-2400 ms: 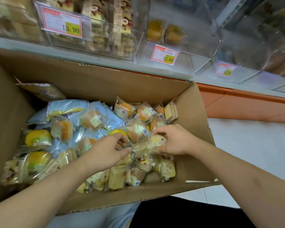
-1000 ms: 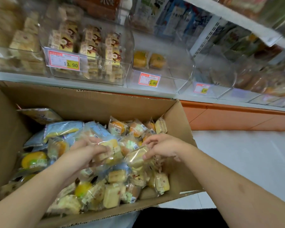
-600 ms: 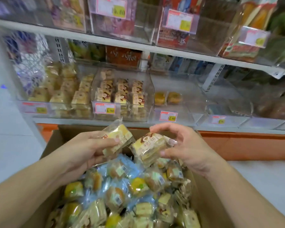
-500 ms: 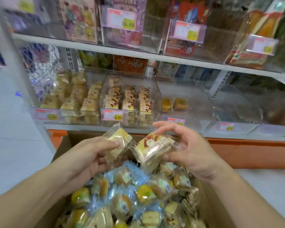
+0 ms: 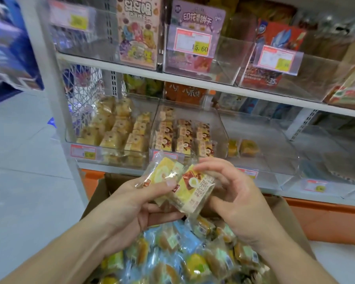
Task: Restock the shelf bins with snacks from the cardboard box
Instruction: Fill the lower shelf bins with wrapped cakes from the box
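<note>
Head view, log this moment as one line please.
left hand holds cake pack | right hand holds second pack | above box | bins ahead

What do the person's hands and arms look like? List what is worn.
Both forearms are bare: no sleeves, gloves, watch or bracelets show. The left hand and right hand show no rings. The left thumbnail is short and unpainted.

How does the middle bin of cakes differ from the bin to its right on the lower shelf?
The middle bin is packed with neat rows of red-and-yellow wrapped cakes; the right-hand bin holds only two round yellow cakes and is mostly bare. Both are clear plastic, with a price tag in front.
</note>
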The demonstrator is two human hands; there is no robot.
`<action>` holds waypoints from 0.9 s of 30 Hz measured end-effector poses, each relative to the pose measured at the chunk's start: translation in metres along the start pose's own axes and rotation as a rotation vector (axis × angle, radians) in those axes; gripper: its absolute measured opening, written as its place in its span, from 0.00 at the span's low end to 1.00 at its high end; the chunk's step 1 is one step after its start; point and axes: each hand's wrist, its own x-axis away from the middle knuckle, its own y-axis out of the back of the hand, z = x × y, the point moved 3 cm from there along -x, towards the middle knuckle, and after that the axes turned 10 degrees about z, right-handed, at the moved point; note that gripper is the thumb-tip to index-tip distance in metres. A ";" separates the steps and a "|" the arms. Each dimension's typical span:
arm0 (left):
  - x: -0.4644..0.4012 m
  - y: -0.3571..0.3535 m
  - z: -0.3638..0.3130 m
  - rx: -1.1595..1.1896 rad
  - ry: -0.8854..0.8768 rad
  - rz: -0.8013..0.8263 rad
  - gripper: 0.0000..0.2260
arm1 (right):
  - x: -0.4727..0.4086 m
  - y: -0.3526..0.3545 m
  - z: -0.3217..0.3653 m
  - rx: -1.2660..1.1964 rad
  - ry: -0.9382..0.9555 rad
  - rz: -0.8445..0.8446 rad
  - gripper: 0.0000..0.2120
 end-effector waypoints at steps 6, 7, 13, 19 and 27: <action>0.004 0.005 -0.001 0.013 -0.098 -0.100 0.17 | 0.001 -0.016 0.016 0.282 -0.080 0.091 0.24; 0.003 0.005 -0.002 0.016 -0.115 -0.109 0.18 | 0.000 -0.018 0.019 0.390 -0.099 0.064 0.27; -0.007 0.009 -0.015 0.023 -0.182 -0.113 0.17 | -0.010 -0.017 0.022 0.530 -0.101 -0.110 0.34; -0.026 0.013 -0.020 0.033 -0.162 -0.118 0.17 | -0.027 -0.013 0.010 0.636 -0.058 -0.064 0.37; -0.062 0.038 -0.050 -0.022 -0.182 -0.300 0.18 | -0.105 0.024 -0.021 0.735 -0.128 -0.146 0.36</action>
